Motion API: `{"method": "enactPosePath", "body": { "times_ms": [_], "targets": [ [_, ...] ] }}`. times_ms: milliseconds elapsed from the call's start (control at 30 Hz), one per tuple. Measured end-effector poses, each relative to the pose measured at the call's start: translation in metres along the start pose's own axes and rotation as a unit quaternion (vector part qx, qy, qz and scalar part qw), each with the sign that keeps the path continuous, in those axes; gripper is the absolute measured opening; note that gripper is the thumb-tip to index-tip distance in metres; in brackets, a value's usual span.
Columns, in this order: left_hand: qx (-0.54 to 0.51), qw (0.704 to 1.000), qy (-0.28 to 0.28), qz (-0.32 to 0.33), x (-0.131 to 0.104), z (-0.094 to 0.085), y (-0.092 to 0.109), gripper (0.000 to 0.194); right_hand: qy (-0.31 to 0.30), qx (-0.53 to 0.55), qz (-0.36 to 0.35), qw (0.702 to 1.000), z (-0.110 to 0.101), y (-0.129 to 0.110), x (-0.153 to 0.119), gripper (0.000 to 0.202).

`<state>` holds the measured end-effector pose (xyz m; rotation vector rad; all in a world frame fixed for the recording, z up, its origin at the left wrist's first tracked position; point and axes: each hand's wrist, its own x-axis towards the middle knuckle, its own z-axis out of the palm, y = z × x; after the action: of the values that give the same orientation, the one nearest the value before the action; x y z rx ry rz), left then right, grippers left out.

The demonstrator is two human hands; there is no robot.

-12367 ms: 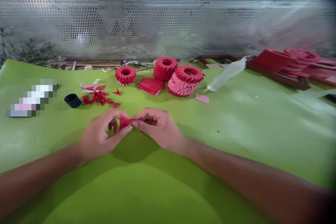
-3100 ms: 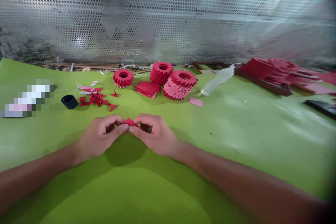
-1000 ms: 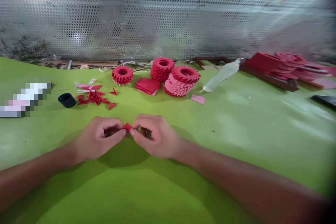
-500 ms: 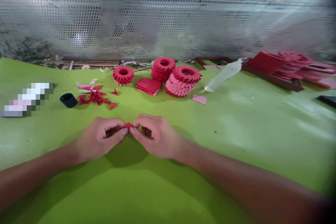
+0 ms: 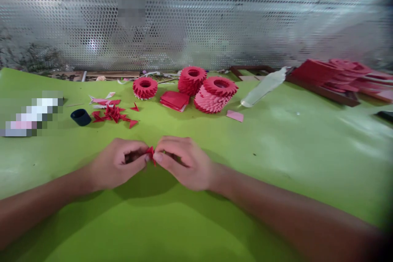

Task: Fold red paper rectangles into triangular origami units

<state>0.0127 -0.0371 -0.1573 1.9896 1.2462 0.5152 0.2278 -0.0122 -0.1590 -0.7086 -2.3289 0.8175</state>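
Observation:
Between my two hands is a small folded red paper piece (image 5: 151, 152), held just above the green table. My left hand (image 5: 121, 163) pinches it between thumb and fingertips. From the other side, the thumb and fingers of my right hand (image 5: 186, 161) close on its right edge. Parts of the paper are hidden by the fingertips. Beyond my left hand lies a loose heap of folded red paper pieces (image 5: 113, 113). A stack of red paper slips (image 5: 174, 100) sits farther back.
Behind stand a small red paper ring (image 5: 145, 88), a red ring stack (image 5: 192, 80) and a red-and-pink one (image 5: 215, 95). A dark cup-like ring (image 5: 80, 117) is at left. At right are a pink slip (image 5: 235, 116), a translucent bottle (image 5: 264, 86) and a tray of red paper (image 5: 325, 90).
The red paper piece has turned from a flat peak shape to a more upright, narrow one. My right fingers have shifted slightly along it; the left hand stays nearly in place.

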Motion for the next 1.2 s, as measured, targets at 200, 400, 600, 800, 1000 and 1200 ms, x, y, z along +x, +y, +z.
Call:
{"method": "enactPosePath", "body": {
  "times_ms": [200, 400, 600, 800, 1000, 1200],
  "targets": [
    [-0.026, 1.000, -0.004, -0.004, 0.0000, -0.0022, -0.0018, 0.039, -0.011, 0.027, 0.052, 0.998, -0.0024, 0.0000, 0.0024, 0.031],
    [-0.032, 0.999, -0.016, 0.006, 0.0021, -0.0021, -0.0014, 0.038, -0.039, 0.039, 0.093, 0.994, -0.0012, -0.0027, 0.0024, 0.032],
    [-0.065, 0.997, -0.026, -0.009, 0.0024, -0.0023, -0.0054, 0.039, -0.024, 0.081, 0.097, 0.992, -0.0006, -0.0045, 0.0027, 0.032],
    [-0.120, 0.993, -0.009, -0.016, 0.0008, -0.0017, -0.0064, 0.038, 0.031, 0.051, 0.084, 0.995, -0.0008, -0.0035, 0.0047, 0.029],
    [-0.071, 0.997, -0.004, -0.011, 0.0014, -0.0011, -0.0036, 0.034, 0.032, 0.052, 0.058, 0.996, 0.0009, -0.0016, 0.0034, 0.028],
    [-0.039, 0.999, 0.012, -0.007, 0.0016, -0.0022, -0.0005, 0.035, 0.019, 0.037, 0.071, 0.997, 0.0024, 0.0002, 0.0022, 0.029]
  ]
}}
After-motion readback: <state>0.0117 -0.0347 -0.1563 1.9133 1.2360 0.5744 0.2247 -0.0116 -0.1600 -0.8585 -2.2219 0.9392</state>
